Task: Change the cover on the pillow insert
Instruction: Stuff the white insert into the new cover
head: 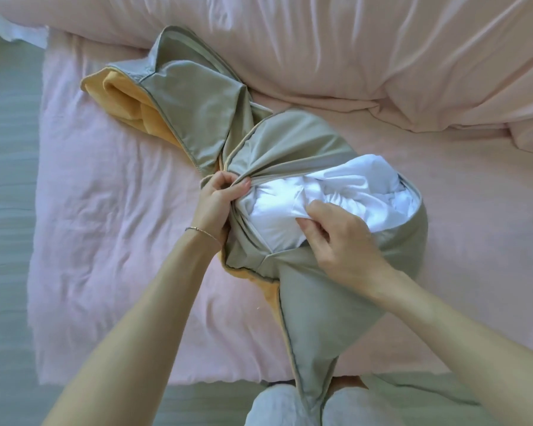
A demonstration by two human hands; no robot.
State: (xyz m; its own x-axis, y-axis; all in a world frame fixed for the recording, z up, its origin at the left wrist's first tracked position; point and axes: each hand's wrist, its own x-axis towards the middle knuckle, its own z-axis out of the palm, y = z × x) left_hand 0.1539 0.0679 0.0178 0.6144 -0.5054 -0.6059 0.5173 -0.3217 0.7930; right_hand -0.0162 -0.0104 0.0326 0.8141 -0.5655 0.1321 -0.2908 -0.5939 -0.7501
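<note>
Pillow insert [314, 198], white and crumpled, lies on the pink bedsheet [111, 210] with its middle exposed through the opening of a grey-green cover [330, 302] that wraps its near and far sides. The left hand [219, 198] grips the bunched edge of the cover at the left end of the opening, fingers curled tight around the gathered fabric. The right hand [342, 241] pinches a fold of the white insert between thumb and fingertips at the near lip of the opening. A second piece of the same grey-green fabric with a yellow lining [130, 109] lies spread to the upper left; whether it is a separate cover or a continuation cannot be told. A pink duvet [351, 50] is heaped along the far side of the bed. Judgement: the step in hand is working the insert through the cover's opening; whether in or out cannot be determined from this view. The next move calls for holding the opening wide with the left hand while the right moves the bulk of the insert, avoiding snagging at the piped edge.
</note>
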